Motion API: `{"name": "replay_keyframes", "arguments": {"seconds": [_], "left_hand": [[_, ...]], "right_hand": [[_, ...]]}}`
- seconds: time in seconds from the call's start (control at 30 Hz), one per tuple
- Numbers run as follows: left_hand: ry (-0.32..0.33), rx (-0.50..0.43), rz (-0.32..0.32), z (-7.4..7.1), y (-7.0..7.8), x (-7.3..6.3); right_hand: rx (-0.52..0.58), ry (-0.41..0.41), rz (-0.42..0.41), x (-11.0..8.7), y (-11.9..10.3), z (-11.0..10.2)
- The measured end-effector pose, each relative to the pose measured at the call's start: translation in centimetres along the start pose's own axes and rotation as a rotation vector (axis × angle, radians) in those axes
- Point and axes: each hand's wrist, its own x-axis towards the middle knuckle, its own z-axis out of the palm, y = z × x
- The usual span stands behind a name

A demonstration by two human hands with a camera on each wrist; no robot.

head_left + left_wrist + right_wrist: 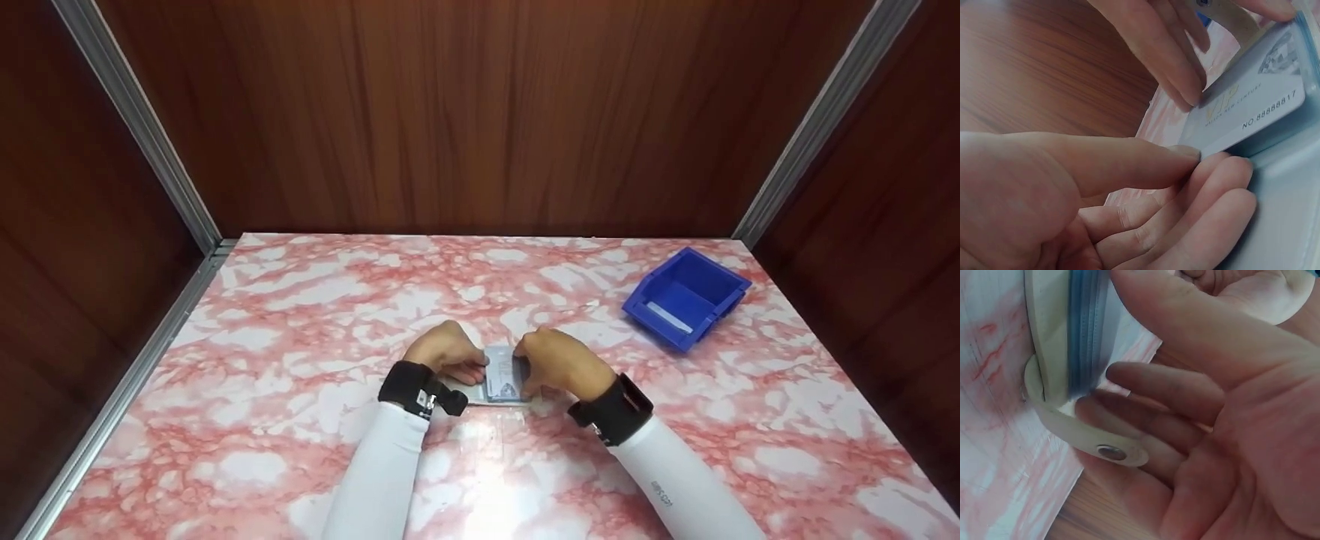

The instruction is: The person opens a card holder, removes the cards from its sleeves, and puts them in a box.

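Observation:
An opened card holder (pixel 472 393) with clear plastic sleeves (pixel 1280 185) lies between both hands. A pale VIP card (pixel 1258 93) is at one of its sleeves, partly overlapped by the plastic at its far end. My left hand (pixel 448 352) pinches the card's near corner between thumb and index finger. Across from it, my right hand (pixel 564 364) grips the holder's right side, its thumb on one end and its fingertips at the card's far edge. A cream strap (pixel 1072 430) with a metal snap hangs against the right fingers. How far the card sits inside cannot be told.
A blue plastic bin (pixel 686 296) with a white label stands at the table's back right. The table (pixel 300 337) has a red-and-white marbled top. Dark wood panels (pixel 465 112) and metal posts (pixel 142 120) enclose it at the back and sides.

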Motion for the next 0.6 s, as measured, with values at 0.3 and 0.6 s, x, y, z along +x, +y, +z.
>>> {"name": "replay_keyframes", "arguments": {"seconds": [0.3,0.6], "left_hand": [[-0.001,0.017,-0.009,-0.2,0.2,-0.2],[0.014,-0.042,-0.012,-0.2,0.0,0.2]], "right_hand": [[-0.007,0.014,-0.107,0.2,0.8,0.0],[-0.016,0.052,-0.196,0.6,1.5,0.4]]}}
